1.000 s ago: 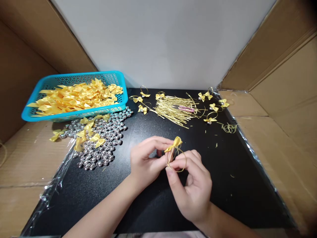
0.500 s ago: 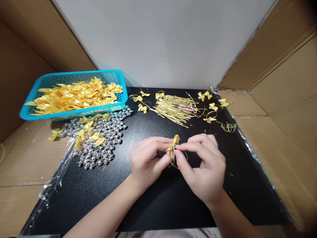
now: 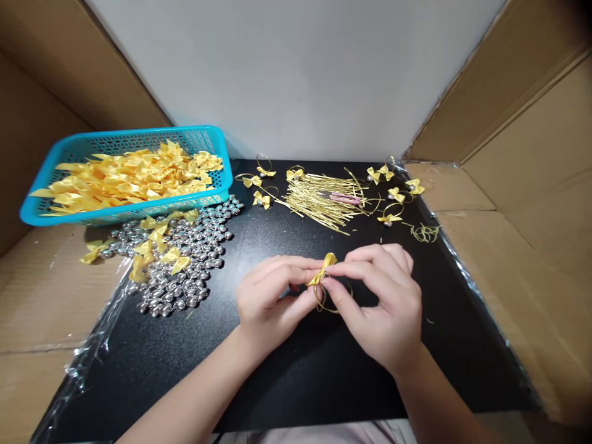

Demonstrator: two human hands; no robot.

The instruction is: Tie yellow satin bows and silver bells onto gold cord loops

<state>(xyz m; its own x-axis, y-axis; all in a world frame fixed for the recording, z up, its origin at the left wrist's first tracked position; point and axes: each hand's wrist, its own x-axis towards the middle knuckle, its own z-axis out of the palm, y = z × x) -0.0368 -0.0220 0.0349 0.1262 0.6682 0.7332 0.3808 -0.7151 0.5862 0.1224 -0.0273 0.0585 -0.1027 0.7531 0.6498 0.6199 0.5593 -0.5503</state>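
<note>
Over the middle of the black mat (image 3: 287, 370), my left hand (image 3: 268, 302) and my right hand (image 3: 383, 302) meet, both pinching one small yellow ribbon bow (image 3: 322, 270). A thin gold wire loop (image 3: 330, 299) hangs from the bow between my thumbs. Fingers of both hands are closed on the bow and wire. Whether a bead hangs on the loop is hidden by my fingers.
A blue basket (image 3: 203, 198) full of yellow bows stands at the back left. Silver beads (image 3: 194, 259) with a few loose bows lie in front of it. A bundle of gold wires (image 3: 319, 200), a pink tool (image 3: 345, 198) and several finished bows (image 3: 391, 217) lie at the back. Cardboard walls close both sides.
My right hand rose from below the loop to pinch the bow from the right side. The wire loop has become smaller and sits lower between my fingers.
</note>
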